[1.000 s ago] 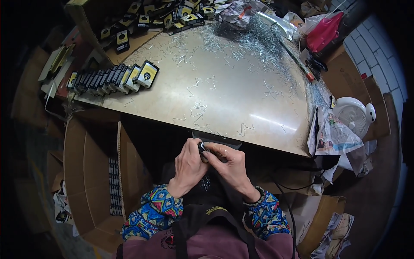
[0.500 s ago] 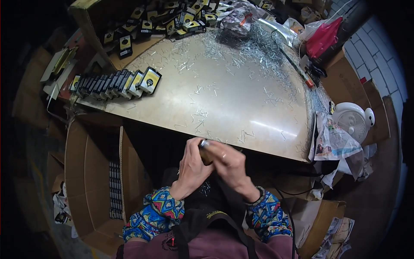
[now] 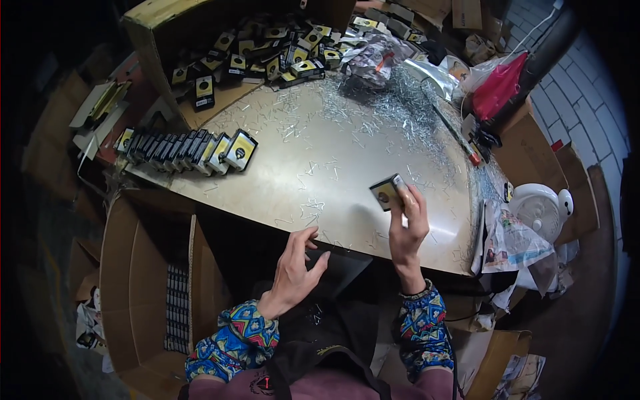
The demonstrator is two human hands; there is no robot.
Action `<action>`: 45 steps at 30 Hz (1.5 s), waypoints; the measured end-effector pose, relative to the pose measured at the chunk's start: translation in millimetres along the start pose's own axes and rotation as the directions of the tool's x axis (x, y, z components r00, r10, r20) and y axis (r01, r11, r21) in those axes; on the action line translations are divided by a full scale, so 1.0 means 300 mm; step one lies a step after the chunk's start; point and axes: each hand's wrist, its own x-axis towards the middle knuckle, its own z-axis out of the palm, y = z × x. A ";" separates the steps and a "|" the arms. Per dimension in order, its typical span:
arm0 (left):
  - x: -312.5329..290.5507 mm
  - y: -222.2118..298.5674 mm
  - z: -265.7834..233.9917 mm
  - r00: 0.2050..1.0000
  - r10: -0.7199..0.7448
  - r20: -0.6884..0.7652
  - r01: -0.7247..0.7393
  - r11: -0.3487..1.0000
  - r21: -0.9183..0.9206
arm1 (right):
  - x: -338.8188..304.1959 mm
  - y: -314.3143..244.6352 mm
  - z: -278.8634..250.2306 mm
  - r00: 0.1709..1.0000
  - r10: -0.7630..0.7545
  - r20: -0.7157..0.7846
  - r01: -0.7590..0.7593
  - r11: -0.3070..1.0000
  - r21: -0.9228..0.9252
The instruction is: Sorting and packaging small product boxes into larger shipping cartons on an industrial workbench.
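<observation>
Over the right part of the table, my right hand [image 3: 409, 223] pinches a small flat yellow-and-black box [image 3: 385, 194] between thumb and fingers. My left hand [image 3: 295, 272] is at the table's front edge, its fingers apart and nothing in them. Bent bits of silvery wire [image 3: 311, 210] are scattered on the tabletop just beyond it. A leaning row of similar boxes [image 3: 200, 152] stands at the table's left side, the rightmost one [image 3: 241, 149] showing its yellow face.
A cardboard carton [image 3: 160, 50] at the far left spills a heap of such boxes [image 3: 287, 53]. A dense wire pile [image 3: 407, 103] lies at the back beside crumpled wrapping [image 3: 375, 59]. Right of the table are a white fan [image 3: 533, 207] and newspaper [image 3: 510, 243]. An open carton [image 3: 140, 267] stands lower left.
My hands were together before my body around a small object. Now they are apart: the right has moved forward and right with the box, and the left has opened.
</observation>
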 end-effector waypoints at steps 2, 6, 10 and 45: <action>0.050 -0.016 0.014 0.999 -0.034 -0.003 0.034 0.996 -0.079 | -0.010 0.045 0.026 0.953 0.105 0.286 -0.093 0.994 -0.056; 0.215 -0.027 -0.005 0.978 0.184 -0.102 -0.173 0.979 0.105 | -0.049 -0.016 0.086 0.902 0.219 0.372 -0.359 0.859 0.366; 0.322 -0.038 -0.045 0.990 -0.014 0.138 0.047 0.970 -0.238 | -0.042 -0.069 0.148 0.843 0.225 0.489 -0.487 0.707 0.513; 0.997 -0.150 -0.358 0.708 0.600 0.374 -0.620 0.274 0.735 | 0.147 0.601 -0.039 0.692 0.468 0.550 -0.032 0.781 -0.624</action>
